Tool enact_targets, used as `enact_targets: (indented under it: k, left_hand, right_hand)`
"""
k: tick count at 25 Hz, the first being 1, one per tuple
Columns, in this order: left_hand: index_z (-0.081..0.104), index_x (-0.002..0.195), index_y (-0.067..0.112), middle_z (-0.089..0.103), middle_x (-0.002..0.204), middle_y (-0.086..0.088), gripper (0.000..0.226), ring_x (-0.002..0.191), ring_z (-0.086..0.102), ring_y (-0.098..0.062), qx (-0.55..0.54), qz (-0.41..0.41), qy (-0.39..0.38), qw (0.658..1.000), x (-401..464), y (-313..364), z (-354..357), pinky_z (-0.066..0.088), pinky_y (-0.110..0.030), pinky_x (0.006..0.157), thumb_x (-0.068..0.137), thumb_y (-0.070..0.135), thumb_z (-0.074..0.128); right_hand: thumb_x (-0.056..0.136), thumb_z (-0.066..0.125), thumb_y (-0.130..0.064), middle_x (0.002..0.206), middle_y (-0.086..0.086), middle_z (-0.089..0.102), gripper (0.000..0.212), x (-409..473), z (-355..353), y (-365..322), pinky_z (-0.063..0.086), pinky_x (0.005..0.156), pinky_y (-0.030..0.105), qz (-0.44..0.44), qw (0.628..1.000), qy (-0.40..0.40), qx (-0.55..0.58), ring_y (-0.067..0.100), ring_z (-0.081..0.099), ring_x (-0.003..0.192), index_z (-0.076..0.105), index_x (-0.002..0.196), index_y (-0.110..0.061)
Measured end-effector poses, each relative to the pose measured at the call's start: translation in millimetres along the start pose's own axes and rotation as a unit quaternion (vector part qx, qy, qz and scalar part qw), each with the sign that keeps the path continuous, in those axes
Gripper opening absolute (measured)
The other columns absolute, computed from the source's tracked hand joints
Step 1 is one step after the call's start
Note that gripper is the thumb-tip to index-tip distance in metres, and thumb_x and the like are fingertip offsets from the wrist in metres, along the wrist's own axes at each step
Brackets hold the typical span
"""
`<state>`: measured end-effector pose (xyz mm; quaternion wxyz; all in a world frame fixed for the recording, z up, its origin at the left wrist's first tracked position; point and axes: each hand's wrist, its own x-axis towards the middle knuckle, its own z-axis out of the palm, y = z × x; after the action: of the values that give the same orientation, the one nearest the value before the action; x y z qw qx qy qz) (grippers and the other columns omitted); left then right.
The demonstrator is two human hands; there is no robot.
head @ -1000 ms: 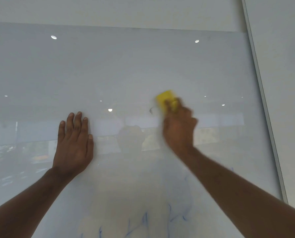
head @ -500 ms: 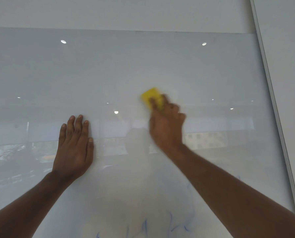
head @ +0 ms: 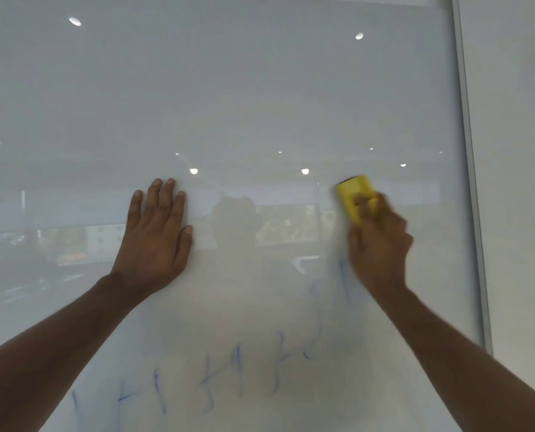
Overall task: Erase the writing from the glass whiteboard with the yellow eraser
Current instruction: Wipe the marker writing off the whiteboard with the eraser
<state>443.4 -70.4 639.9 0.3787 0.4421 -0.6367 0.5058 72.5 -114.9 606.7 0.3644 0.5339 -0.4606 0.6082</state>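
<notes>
Far left of the glass whiteboard [head: 260,98] shows dim reflections of a room & ceiling lights, no ink up there. The left hand [head: 154,238] lies flat w/ palm on the glass, approx. mid-height, left of centre; its fingers [head: 163,201] are straight, close together & point up, thumb out a bit to the right side, holding nothing. Below it, along the bottom of the board, faint blue writing [head: 216,381] runs in a row of half-smeared strokes from lower left toward centre-right, w/ a few paler marks climbing up toward the right arm. In the middle of the glass sits a blurred reflection of the person, no detail readable. Right of centre, the right hand [head: 378,247] grips the yellow eraser [head: 355,194], pressed against the board at abt the same height as the left fingertips; the eraser sticks out above the knuckles, tilted up-left, w/ a dark edge at its top. Hand & eraser are motion-blurred, fingers curled over the eraser's lower part; exact finger placement can't be made out. Furthest right, the board's pale frame edge [head: 468,182] runs down at a slant, w/ plain wall [head: 515,151] beyond it.
</notes>
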Motion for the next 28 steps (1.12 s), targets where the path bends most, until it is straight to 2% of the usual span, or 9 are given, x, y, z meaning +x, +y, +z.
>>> enact_targets:
  k: [3,8,10,14,17,20,23,25,28]
  left_hand:
    - [0.04,0.152,-0.008,0.03,0.164,-0.03,0.061,0.155,0.024,-0.048,-0.014,0.041,0.0,0.999,10,35,9,0.018,-0.063,0.126,0.105,0.03,0.033]
    - [0.04,0.152,-0.007,0.031,0.164,-0.031,0.06,0.154,0.025,-0.049,-0.013,0.061,0.008,0.998,12,70,23,0.019,-0.063,0.126,0.105,0.029,0.035]
    - [0.04,0.152,-0.007,0.03,0.163,-0.032,0.06,0.154,0.025,-0.05,-0.007,0.063,0.01,0.998,8,71,28,0.018,-0.064,0.126,0.105,0.029,0.034]
    - [0.037,0.153,-0.006,0.028,0.164,-0.032,0.06,0.154,0.022,-0.05,0.002,0.072,0.017,0.997,5,66,33,0.014,-0.062,0.127,0.107,0.031,0.032]
    - [0.036,0.153,-0.006,0.027,0.164,-0.033,0.059,0.154,0.02,-0.05,0.013,0.071,0.028,0.997,5,68,37,0.012,-0.062,0.127,0.107,0.03,0.032]
    - [0.034,0.153,-0.006,0.026,0.164,-0.033,0.059,0.155,0.019,-0.05,0.014,0.073,0.034,0.997,4,67,39,0.011,-0.062,0.128,0.107,0.03,0.031]
    - [0.034,0.154,-0.005,0.025,0.165,-0.033,0.059,0.155,0.018,-0.05,0.005,0.072,0.039,0.997,4,67,39,0.01,-0.062,0.128,0.107,0.031,0.03]
    - [0.034,0.154,-0.005,0.025,0.164,-0.033,0.059,0.155,0.018,-0.05,-0.001,0.073,0.041,0.996,3,68,39,0.011,-0.062,0.128,0.107,0.031,0.031]
    - [0.034,0.154,-0.006,0.025,0.164,-0.033,0.058,0.155,0.019,-0.051,-0.004,0.074,0.046,0.996,3,70,38,0.011,-0.061,0.128,0.107,0.029,0.033]
  right_hand:
    - [0.095,0.051,-0.021,0.15,0.023,0.045,0.053,-34,0,6,0.048,0.08,0.052,0.13,0.991,0.022,-0.016,0.048,0.054,0.111,0.048,0.148,-0.016]
    - [0.102,0.042,-0.019,0.153,0.005,0.043,0.053,-230,1,-11,0.039,0.09,0.044,-0.368,0.917,-0.153,0.014,0.035,0.056,0.118,0.038,0.152,-0.035]
    - [0.104,0.044,-0.023,0.154,-0.001,0.043,0.048,-226,-6,17,0.039,0.094,0.043,-0.41,0.894,-0.176,0.03,0.03,0.053,0.122,0.039,0.15,-0.038]
    - [0.099,0.054,-0.019,0.134,0.016,0.057,0.045,-102,-10,83,0.047,0.078,0.048,-0.028,0.998,-0.047,-0.01,0.043,0.057,0.105,0.05,0.144,-0.021]
    - [0.098,0.054,-0.021,0.155,0.02,0.038,0.055,-75,-12,91,0.047,0.085,0.058,0.216,0.975,-0.009,-0.042,0.047,0.048,0.117,0.04,0.152,-0.021]
    - [0.094,0.057,-0.015,0.147,0.022,0.048,0.057,-148,-6,45,0.046,0.078,0.048,-0.056,0.997,-0.051,-0.012,0.044,0.057,0.106,0.044,0.149,-0.023]
    - [0.096,0.057,-0.015,0.153,0.007,0.046,0.056,-212,-18,25,0.041,0.087,0.043,-0.349,0.923,-0.163,-0.008,0.036,0.059,0.115,0.046,0.148,-0.033]
    - [0.097,0.059,-0.019,0.148,0.006,0.051,0.052,-174,-19,38,0.041,0.082,0.04,-0.345,0.925,-0.156,-0.012,0.035,0.061,0.11,0.05,0.146,-0.034]
    - [0.093,0.061,-0.023,0.148,0.014,0.044,0.056,-75,-16,50,0.045,0.075,0.043,-0.077,0.994,-0.062,-0.051,0.04,0.055,0.105,0.047,0.146,-0.026]
